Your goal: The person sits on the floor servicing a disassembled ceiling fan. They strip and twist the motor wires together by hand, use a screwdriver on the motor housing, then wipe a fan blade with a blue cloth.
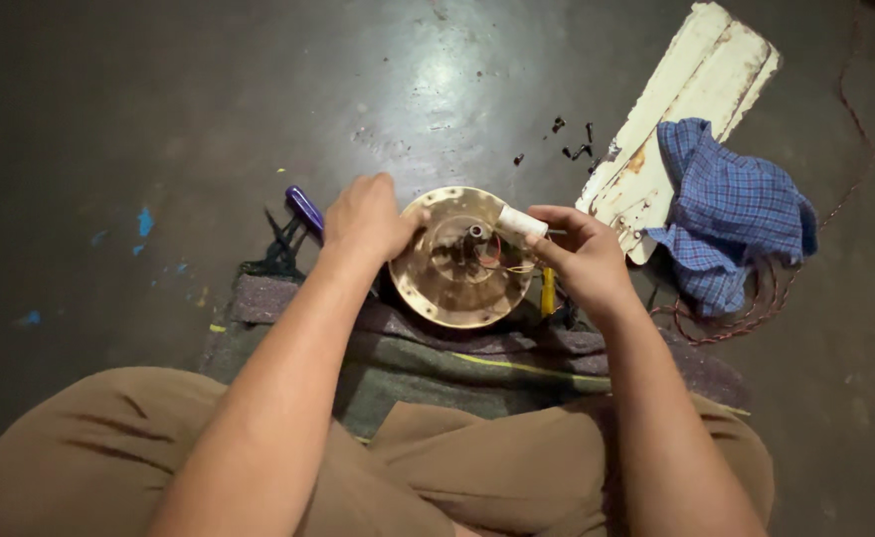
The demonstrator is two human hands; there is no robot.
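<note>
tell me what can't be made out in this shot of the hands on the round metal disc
Head view:
- Left hand covers the disc's left rim; its grip there is hidden.
- White cylinder: its far end sits inside the right hand.
- Small dark bits on the floor: too small to identify.
- Purple handle: tool end hidden behind the left hand.

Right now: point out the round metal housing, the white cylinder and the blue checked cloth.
round metal housing (457,288), head view, on its lower flat face.
white cylinder (520,222), head view, mid-body, held in the right hand (585,261).
blue checked cloth (731,214), head view, centre of the crumpled fabric.
</note>
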